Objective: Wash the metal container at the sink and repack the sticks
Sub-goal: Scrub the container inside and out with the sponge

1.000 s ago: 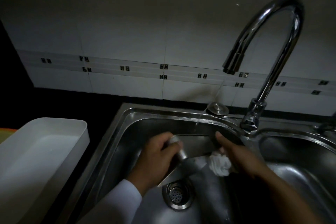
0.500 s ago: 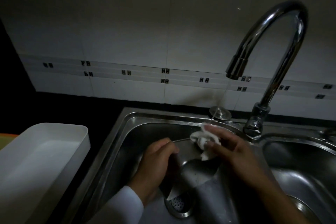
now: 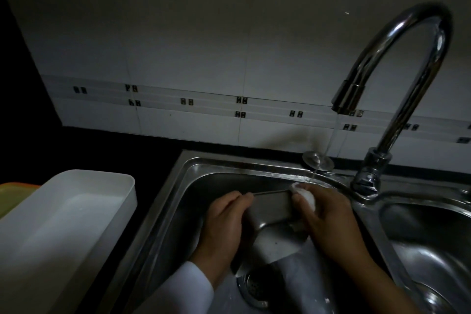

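Note:
A rectangular metal container [image 3: 272, 222] is held tilted over the left sink basin [image 3: 188, 201], its open side facing me. My left hand [image 3: 224, 227] grips its left edge. My right hand [image 3: 328, 222] is closed on a white cloth [image 3: 304, 196] and presses it against the container's right rim. A thin stream of water falls from the curved chrome tap [image 3: 397, 69] onto the cloth. No sticks are in view.
A white plastic tub [image 3: 76, 211] stands on the dark counter at the left, an orange item [image 3: 15, 186] behind it. The drain strainer [image 3: 253, 288] lies below the container. A second basin [image 3: 428, 242] is at the right. A tiled wall rises behind.
My right hand lifted the cloth from the container's lower right to its top right rim under the stream. The container tilted slightly in my left hand.

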`<action>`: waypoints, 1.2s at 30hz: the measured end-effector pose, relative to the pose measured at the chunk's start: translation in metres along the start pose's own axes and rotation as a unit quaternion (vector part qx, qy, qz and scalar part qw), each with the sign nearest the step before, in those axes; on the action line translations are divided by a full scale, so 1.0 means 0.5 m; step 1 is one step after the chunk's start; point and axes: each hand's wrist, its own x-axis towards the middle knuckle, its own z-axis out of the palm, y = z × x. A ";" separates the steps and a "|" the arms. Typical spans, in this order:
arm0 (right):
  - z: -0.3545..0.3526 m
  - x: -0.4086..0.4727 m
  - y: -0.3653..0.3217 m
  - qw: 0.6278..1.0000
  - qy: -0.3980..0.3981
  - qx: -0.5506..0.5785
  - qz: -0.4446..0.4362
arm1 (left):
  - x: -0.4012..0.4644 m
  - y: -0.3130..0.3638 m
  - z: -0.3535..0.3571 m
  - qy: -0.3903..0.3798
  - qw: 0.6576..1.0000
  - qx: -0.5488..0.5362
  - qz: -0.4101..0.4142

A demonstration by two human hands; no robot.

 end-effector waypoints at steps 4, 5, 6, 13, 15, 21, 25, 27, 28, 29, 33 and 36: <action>-0.004 -0.004 0.017 0.995 -0.025 0.098 0.027 | -0.001 0.004 -0.007 0.008 1.000 0.007 0.004; -0.005 -0.011 0.002 0.994 -0.035 0.101 0.014 | 0.002 0.001 -0.008 0.013 1.000 -0.002 -0.001; -0.005 -0.018 -0.016 0.994 -0.045 0.103 -0.005 | 0.000 0.006 -0.004 0.018 1.000 -0.010 -0.007; 0.004 -0.071 -0.142 0.965 -0.164 0.034 -0.202 | 0.000 -0.007 0.000 -0.034 0.996 -0.067 -0.052; 0.008 -0.064 -0.131 0.973 -0.124 0.013 -0.194 | 0.005 -0.012 -0.002 -0.026 0.997 -0.067 -0.030; 0.002 -0.024 -0.028 0.999 -0.007 0.016 -0.037 | 0.014 -0.008 0.000 0.023 0.999 -0.039 0.022; 0.007 -0.025 -0.026 0.998 -0.024 0.045 -0.029 | 0.015 -0.016 0.001 0.008 1.000 -0.012 0.013; 0.006 -0.040 -0.066 0.990 -0.069 0.086 -0.091 | 0.011 -0.019 0.006 0.004 1.000 0.004 0.005; 0.005 -0.049 -0.088 0.982 -0.102 0.092 -0.126 | 0.009 -0.018 0.009 0.000 1.000 -0.003 -0.005; 0.005 -0.058 -0.109 0.974 -0.138 0.090 -0.153 | 0.006 -0.016 0.010 -0.008 1.000 -0.013 -0.013; 0.014 -0.066 -0.129 0.971 -0.151 0.040 -0.181 | 0.001 -0.006 0.001 -0.029 0.999 -0.014 0.001; 0.016 -0.043 -0.074 0.989 -0.083 0.000 -0.119 | 0.009 -0.009 -0.005 0.013 1.000 -0.009 0.025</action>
